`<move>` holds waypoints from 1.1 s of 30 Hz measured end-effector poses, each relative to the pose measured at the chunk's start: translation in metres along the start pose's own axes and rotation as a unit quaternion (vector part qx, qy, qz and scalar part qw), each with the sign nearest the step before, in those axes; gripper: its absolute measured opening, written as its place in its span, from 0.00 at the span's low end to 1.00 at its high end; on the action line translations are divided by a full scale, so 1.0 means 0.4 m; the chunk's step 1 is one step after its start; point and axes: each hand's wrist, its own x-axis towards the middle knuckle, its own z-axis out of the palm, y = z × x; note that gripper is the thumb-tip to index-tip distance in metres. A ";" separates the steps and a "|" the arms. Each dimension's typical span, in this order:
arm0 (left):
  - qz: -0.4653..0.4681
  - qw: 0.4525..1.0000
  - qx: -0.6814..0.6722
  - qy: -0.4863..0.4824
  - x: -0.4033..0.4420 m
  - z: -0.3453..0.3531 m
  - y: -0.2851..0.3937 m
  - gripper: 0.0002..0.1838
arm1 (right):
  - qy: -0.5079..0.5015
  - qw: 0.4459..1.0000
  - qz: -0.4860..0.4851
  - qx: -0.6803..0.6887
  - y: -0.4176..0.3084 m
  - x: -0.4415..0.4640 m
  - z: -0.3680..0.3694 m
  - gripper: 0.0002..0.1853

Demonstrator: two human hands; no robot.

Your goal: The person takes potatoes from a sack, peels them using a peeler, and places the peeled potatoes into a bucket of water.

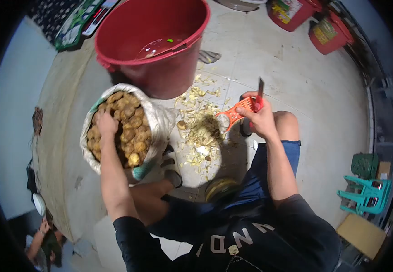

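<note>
My left hand (107,122) reaches into an open white sack (159,119) full of brown potatoes (131,119); its fingertips are hidden among them, so what they hold, if anything, does not show. Closed around an orange peeler (233,113) and a red-handled knife (261,90), my right hand (261,119) is above my knee, the dark blade pointing up. Pale peelings (201,131) lie scattered on the floor between the sack and my right hand.
Behind the sack stands a large red tub (160,72) with some liquid inside. Red buckets (289,13) are at the back right. Teal stools (366,195) and a green basket (364,165) stand at the right. Another person (42,245) is at the lower left.
</note>
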 end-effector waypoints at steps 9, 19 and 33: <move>-0.149 0.976 0.086 -0.131 0.142 0.005 0.072 0.27 | 0.033 0.996 -0.007 -0.082 0.013 0.019 -0.021 0.22; -0.182 0.970 0.082 -0.136 0.139 -0.032 0.083 0.22 | 0.061 0.991 -0.031 -0.117 0.012 0.031 -0.045 0.24; -0.064 0.290 -0.921 -0.254 -0.269 -0.119 0.396 0.20 | -0.002 0.999 -0.037 0.005 0.040 0.004 0.016 0.26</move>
